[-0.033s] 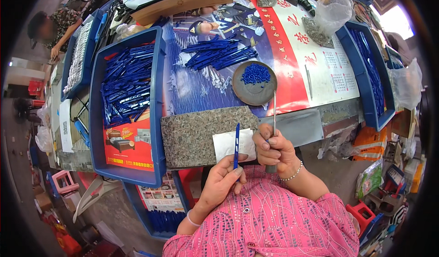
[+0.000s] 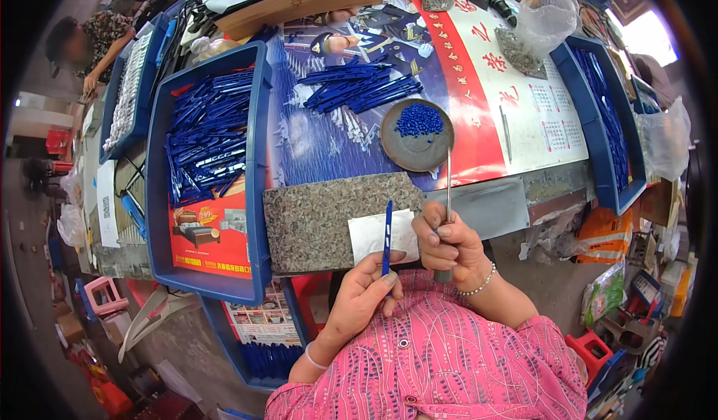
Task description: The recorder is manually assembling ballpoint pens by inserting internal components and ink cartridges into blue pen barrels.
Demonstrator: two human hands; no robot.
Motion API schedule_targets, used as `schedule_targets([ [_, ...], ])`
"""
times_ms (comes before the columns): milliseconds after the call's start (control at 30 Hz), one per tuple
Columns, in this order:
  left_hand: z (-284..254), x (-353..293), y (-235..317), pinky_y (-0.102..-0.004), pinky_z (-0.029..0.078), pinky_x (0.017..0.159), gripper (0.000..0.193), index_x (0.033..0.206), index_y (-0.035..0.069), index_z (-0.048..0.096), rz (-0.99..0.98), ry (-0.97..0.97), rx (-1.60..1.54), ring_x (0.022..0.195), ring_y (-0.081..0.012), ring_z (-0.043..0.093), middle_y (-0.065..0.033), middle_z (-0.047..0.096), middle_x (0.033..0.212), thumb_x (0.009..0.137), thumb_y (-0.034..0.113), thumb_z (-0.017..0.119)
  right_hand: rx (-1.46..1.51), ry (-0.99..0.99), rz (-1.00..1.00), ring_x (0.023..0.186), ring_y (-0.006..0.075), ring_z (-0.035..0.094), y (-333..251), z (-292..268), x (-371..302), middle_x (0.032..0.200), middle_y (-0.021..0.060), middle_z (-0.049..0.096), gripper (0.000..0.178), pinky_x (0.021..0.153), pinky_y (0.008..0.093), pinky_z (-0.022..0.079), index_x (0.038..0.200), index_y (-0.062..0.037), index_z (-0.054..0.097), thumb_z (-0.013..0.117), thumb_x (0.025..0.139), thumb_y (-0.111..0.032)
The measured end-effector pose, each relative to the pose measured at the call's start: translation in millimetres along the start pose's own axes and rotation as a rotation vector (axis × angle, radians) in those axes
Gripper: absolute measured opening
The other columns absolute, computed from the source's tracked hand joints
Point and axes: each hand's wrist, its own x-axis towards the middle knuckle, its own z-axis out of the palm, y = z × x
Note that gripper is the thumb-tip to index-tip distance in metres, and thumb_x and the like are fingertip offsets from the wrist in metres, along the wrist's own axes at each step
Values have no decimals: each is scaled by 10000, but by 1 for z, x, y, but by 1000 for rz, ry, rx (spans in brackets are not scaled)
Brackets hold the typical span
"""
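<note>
My left hand is closed on a slim blue stick with small white marks, held upright between thumb and fingers. Beside it, my right hand grips a thin metal rod with a thicker grey end below the fist. The rod's upper part reaches the edge of a round shallow dish, which carries small blue pellets. A speck of blue shows at the right fingertips, too small to name. Behind both hands, a folded white paper lies on a speckled stone slab.
A pile of blue sticks lies on the poster-covered table. More fill a blue crate at left and another crate at right. A wooden box stands at the back. A person is at far left.
</note>
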Motion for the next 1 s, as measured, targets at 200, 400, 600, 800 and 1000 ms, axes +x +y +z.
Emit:
schedule_targets([
  [200,-3,-3,1,-186,400,464,328,1240,-19,429,24,-23,-26,493,-94,496,-78,567,737,920,52,412,-235,178,-15,448,56,400,4,9,-8,826,103,538,144,381,203,342,942,-22,568,612,807,-45],
  [400,-7,-6,-5,-192,426,507,385,1295,-13,377,87,-69,0,536,-101,516,-80,574,780,917,48,421,-401,246,-51,419,98,448,6,17,-15,790,178,613,158,377,227,378,903,10,566,647,768,-5],
  [600,-12,-9,-10,-217,445,521,188,1092,-6,413,89,-28,-106,571,-120,545,-114,585,801,914,40,449,-635,358,-57,479,102,493,24,27,-12,758,134,606,142,425,225,415,867,15,556,659,779,-28],
  [800,-20,-9,-17,-237,511,599,183,1083,-23,436,108,-16,-77,678,-152,620,-125,610,868,910,29,461,-848,542,1,469,114,494,36,32,-11,744,130,592,148,418,223,410,860,21,555,658,756,-2],
  [1000,-23,-12,-21,-281,539,746,220,1129,-43,438,100,4,-129,850,-185,644,-148,615,980,916,15,444,-1256,561,114,578,58,542,47,36,-12,797,61,624,112,492,194,433,913,41,592,610,811,-2],
])
